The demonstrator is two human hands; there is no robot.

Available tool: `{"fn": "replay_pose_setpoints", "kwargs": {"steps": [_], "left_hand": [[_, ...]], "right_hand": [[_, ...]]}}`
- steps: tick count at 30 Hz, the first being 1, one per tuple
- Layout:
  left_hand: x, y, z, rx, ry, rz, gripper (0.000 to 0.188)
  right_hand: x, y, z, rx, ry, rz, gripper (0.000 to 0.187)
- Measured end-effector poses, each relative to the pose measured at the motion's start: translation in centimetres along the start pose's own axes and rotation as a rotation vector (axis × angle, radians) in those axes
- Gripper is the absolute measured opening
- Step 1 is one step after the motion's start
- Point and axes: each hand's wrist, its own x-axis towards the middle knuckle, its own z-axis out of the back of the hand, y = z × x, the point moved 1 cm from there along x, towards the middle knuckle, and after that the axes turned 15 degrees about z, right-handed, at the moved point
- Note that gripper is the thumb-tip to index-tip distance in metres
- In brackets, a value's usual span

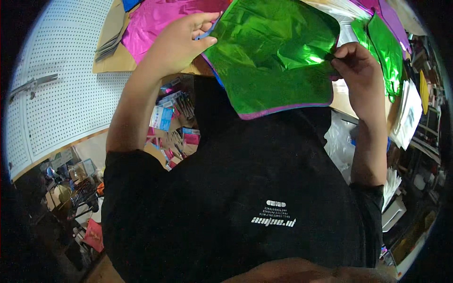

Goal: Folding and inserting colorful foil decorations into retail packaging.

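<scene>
Green foil sheet (278, 52) at the bench (111, 66) edge, before my chest.
My right hand (358, 66) pinches its right side; my left hand (186, 40) meets the other, grip unclear.

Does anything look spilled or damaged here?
The small packets left of the black shirt lie jumbled at odd angles, which looks messy; whether spilled, I can't tell. The green foil sheet between the left hand and right hand looks creased, but no tear shows.
</scene>
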Motion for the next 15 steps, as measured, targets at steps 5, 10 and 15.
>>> {"fn": "replay_pose_setpoints", "kwargs": {"steps": [5,10,15], "left_hand": [[-1.0,-2.3,-0.2,-0.132,0.068,0.222,0.062],[-2.5,-2.0,1.7,0.268,0.144,-0.05,0.076],[-3.0,-2.1,1.4,0.34,0.126,-0.039,0.073]], "right_hand": [[-0.1,-1.1,0.2,-0.11,0.057,-0.038,0.014],[-0.7,-2.1,0.3,-0.204,0.208,0.045,0.045],[-0.9,0.4,0.2,-0.265,0.312,-0.083,0.051]]}}
